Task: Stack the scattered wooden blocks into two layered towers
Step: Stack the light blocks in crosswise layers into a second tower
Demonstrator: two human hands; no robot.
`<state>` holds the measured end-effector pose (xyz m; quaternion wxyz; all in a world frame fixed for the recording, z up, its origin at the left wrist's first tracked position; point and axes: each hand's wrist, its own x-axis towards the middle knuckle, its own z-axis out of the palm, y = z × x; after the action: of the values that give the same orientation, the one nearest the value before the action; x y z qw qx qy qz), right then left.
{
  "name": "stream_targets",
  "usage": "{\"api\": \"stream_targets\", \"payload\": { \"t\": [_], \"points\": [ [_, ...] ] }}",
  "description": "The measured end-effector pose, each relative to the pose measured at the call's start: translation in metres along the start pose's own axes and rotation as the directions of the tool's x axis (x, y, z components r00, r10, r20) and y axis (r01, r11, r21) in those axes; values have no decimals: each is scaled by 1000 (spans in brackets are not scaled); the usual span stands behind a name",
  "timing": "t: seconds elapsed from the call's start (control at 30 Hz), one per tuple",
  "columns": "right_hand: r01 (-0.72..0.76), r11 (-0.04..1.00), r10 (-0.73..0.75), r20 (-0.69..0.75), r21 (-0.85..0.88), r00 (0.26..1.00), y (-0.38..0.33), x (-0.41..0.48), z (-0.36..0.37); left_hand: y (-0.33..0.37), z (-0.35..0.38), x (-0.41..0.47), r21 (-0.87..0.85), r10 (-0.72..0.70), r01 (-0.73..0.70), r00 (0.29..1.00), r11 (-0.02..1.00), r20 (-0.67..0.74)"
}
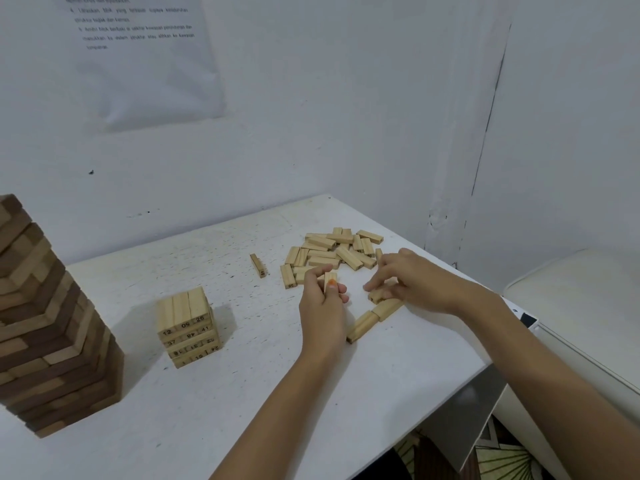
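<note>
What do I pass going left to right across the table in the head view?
Tall two-tone tower → short numbered tower → lone block → left hand, pinching an upright block → right hand, holding a flat block. The loose pile overlaps both hands, so I leave it out.

We identify a plain room corner: white walls (346, 116) meet behind the counter (242, 410), a printed sheet (145, 57) hangs above it, a cushioned seat (575, 306) beside it.
</note>
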<state>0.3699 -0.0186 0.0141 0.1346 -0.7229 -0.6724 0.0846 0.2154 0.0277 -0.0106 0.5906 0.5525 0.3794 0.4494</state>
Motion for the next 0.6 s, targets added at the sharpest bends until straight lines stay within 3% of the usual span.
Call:
{"api": "stream_targets", "payload": {
  "t": [0.13, 0.27, 0.43, 0.6],
  "points": [
    [-46, 998, 47, -30, 39, 998, 0, 1, -1, 1, -4, 0, 111, 50, -47, 998, 993, -28],
    [-75, 997, 77, -72, 21, 994, -2, 1, 8, 6, -9, -3, 369, 217, -191, 976, 909, -29],
    [33, 933, 92, -325, 358, 941, -27, -3, 7, 24, -24, -17, 372, 286, -270, 958, 888, 14],
    [144, 730, 82, -294, 668, 952, -71, -8, 14, 27, -54, -39, 357, 288, -271, 958, 894, 4]
  ]
}}
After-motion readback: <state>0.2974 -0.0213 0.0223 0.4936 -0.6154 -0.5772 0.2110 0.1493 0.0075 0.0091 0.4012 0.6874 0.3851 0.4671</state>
